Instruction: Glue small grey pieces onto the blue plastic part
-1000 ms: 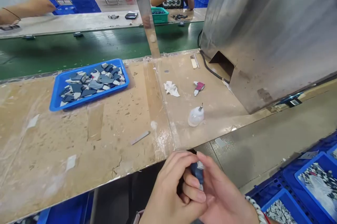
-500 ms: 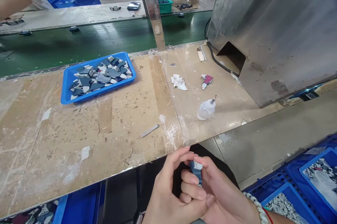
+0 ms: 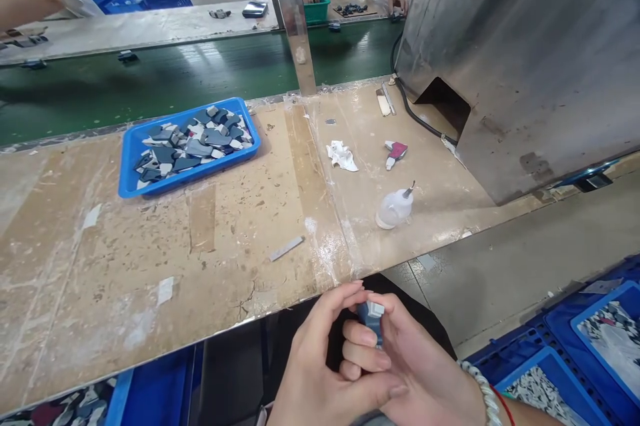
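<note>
We hold small blue, pale-tipped piece (image 3: 373,317) in curled left hand (image 3: 316,365) and right hand (image 3: 426,365); bench edge (image 3: 280,308) between us and bottle (image 3: 395,209), bench top (image 3: 240,213) stretching left of bottle.

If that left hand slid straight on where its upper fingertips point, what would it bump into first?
Most likely the right hand, which meets or nearly meets the left hand at the small blue-grey part; any gap is hard to judge.

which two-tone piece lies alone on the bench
The angular maroon-and-white plastic piece beyond the white bottle; blue-grey ones lie heaped in the blue plastic tray.
</note>
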Demonstrator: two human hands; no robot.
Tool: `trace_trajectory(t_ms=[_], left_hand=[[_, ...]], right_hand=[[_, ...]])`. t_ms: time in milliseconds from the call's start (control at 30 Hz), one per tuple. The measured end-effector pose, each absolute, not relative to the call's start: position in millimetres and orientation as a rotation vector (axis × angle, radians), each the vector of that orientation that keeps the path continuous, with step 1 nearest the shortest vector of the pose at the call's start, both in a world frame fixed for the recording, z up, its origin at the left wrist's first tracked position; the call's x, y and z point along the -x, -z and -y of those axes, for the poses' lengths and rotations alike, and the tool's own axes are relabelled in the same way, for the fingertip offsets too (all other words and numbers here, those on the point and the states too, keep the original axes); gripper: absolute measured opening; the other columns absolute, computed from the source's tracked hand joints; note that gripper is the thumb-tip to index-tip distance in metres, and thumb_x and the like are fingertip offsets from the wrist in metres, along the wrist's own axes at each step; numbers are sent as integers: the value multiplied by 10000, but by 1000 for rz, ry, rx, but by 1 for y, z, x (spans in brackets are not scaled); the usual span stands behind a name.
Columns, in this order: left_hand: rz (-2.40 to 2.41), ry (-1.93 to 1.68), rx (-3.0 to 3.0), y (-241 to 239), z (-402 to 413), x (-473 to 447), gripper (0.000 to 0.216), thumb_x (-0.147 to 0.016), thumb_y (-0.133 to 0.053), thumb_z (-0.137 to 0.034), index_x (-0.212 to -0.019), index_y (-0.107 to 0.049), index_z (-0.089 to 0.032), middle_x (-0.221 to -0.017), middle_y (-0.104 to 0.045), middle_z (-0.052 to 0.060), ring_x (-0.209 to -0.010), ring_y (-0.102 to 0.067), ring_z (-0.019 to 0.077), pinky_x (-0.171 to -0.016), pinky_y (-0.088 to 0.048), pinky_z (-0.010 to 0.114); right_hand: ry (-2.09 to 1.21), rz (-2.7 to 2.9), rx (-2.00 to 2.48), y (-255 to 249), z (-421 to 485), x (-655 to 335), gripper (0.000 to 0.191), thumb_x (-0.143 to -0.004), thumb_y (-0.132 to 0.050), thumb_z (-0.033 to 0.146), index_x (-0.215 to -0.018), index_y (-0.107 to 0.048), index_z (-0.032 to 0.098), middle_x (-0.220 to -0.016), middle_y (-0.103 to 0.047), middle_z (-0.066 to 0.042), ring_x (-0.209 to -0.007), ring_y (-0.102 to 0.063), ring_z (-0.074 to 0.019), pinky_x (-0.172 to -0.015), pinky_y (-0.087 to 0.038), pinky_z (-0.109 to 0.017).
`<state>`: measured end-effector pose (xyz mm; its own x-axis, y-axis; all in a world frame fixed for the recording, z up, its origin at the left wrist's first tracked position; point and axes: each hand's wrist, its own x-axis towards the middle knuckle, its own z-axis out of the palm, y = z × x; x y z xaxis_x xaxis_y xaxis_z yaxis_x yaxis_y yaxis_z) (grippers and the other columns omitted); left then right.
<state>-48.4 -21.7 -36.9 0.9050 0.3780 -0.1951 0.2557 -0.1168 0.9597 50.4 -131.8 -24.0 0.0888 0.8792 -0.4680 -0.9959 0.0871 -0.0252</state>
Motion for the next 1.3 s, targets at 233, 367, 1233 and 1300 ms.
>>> trace_trajectory(t_ms=[233,367,1233,1300], left_hand=[[-389,-195,-1780,38,21,47,856,-679,-891,-518,-1410,-493,-317,-1315,-647,94,-1229,-622,323,-1037,-548,428],[-360,-208,-1770,38,22,48,809,-754,-809,-587,-1434,-459,-321,-1390,-588,108,-1292,-570,345,-1092,-497,498],[-324,-368,-1868,41,27,48,578,-912,-617,-607,-1377,-530,-274,-1395,-575,108,-1356,-501,324,-1138,-434,465],[-297,-383,-1897,43,25,49,573,-913,-624,-592,-1381,-525,-275,-1388,-585,106,-1342,-517,323,-1120,-457,460]], right_hand=[[-1393,-474,344,24,130,-50,309,-826,-735,446,-798,-617,162,-596,-423,72,-488,-338,-62,-655,-422,-236],[-1364,-516,351,18,129,-50,283,-761,-806,370,-826,-616,170,-597,-446,81,-487,-329,-56,-623,-414,-225],[-1392,-476,485,22,125,-47,467,-638,-862,478,-571,-518,169,-476,-405,90,-462,-275,-56,-521,-334,-178],[-1394,-501,484,22,124,-46,453,-633,-863,455,-569,-518,167,-477,-409,92,-458,-261,-50,-511,-327,-173]])
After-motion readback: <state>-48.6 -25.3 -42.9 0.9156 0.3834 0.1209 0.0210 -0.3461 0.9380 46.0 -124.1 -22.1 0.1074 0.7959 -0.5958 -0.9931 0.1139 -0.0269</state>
